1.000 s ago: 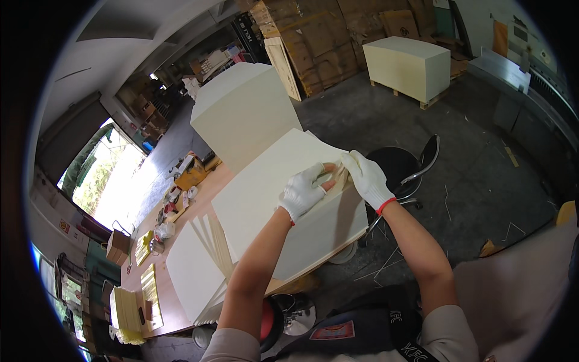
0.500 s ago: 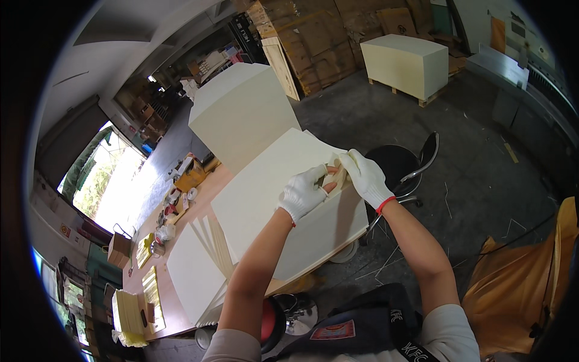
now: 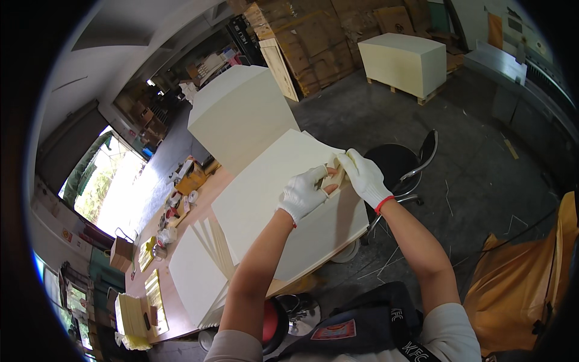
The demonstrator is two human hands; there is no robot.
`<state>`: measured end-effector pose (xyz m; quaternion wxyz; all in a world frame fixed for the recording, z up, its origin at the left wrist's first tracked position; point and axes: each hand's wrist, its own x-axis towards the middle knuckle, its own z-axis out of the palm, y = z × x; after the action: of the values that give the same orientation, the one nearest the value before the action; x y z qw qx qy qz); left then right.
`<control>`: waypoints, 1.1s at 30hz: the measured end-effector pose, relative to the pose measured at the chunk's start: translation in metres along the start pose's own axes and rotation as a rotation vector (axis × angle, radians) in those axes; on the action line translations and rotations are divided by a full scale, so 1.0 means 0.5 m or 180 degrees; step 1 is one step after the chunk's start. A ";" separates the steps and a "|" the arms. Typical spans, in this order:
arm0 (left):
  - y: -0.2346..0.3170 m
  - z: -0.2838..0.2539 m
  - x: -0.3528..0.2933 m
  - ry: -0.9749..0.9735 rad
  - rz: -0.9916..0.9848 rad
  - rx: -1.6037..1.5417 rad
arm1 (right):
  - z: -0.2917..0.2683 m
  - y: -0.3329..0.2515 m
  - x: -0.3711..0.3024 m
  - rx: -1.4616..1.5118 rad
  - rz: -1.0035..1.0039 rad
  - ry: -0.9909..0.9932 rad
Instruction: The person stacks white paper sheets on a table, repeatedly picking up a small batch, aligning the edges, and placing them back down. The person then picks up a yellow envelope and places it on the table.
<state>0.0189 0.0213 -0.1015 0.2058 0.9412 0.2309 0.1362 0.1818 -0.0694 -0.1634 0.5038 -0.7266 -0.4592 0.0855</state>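
A thick stack of large off-white sheets rests on the table, its near right corner bent upward in a curl. My right hand, in a white knitted glove with a red cuff, is closed round the curled corner of the sheets. Close beside it, my left hand wears a similar glove with the thumb and a fingertip bare. Those two fingertips are apart and rest at the curled edges. How many sheets are lifted is hidden by my hands.
Left of the stack, fanned sheets lie on the wooden table, with tape rolls and a cardboard box farther along. A taller stack stands behind. A black chair sits right of the corner; an orange cover hangs nearer.
Both hands stay at the bent corner with almost no change in pose. The whole view has shifted very slightly.
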 end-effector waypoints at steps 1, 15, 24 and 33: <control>-0.007 0.004 0.001 0.0055 0.0045 -0.0010 | -0.001 -0.002 0.000 -0.0008 -0.0004 -0.0011; -0.005 0.003 -0.003 0.0045 0.0103 0.0153 | 0.009 0.008 -0.001 0.0148 -0.0010 0.0194; -0.016 0.006 0.000 -0.0025 0.0033 -0.0030 | 0.001 0.000 -0.005 0.0246 0.0068 0.0135; -0.004 0.025 -0.035 0.0643 0.0597 0.0938 | -0.065 0.024 -0.010 -0.1030 0.0308 -0.0286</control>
<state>0.0075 0.0101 -0.1162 0.0280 0.9600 0.1791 0.2132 0.2049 -0.0954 -0.1593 0.3546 -0.8149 -0.4535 0.0669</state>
